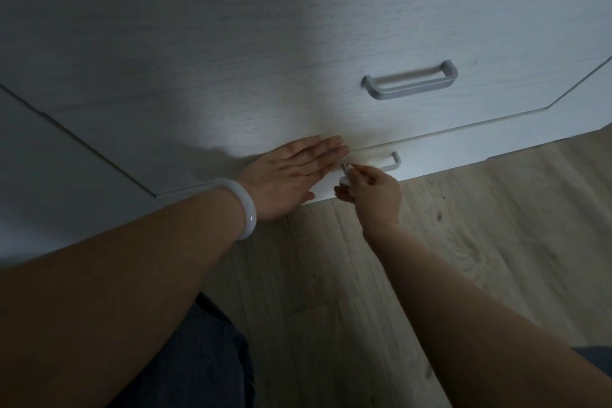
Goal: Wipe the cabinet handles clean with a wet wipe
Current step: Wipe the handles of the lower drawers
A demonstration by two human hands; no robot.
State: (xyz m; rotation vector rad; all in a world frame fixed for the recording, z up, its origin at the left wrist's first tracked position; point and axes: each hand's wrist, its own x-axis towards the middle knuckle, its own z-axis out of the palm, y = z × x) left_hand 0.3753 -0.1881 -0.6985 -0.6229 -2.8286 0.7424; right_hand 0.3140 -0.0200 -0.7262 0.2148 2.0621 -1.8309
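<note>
Broadly, the cabinet (231, 43) fills the upper half of the frame, its pale wood-grain fronts divided by seams into drawers; all of them look closed, so whatever they hold is hidden. The wood floor (447, 258) takes the lower right.

The left hand (291, 175), at mid-frame, lies flat on the cabinet front with fingers straight and together, holding nothing; it seems to brace the lower drawer. A pale bangle (243, 209) sits on that wrist.

The upper handle (410, 81), a grey bar at centre right, stands free and untouched. The lower handle (385, 162), just below and left of it near the cabinet's bottom edge, is the one being worked.

The right hand (371, 192) has its fingers curled, pinching a small white wet wipe (345, 175) against the left end of the lower handle, just beside the left fingertips.

To do this step well, I would judge it best to wrap the wipe around the bar and draw it along to the right end, taking in the posts and the underside, with the left palm keeping the drawer from sliding.
</note>
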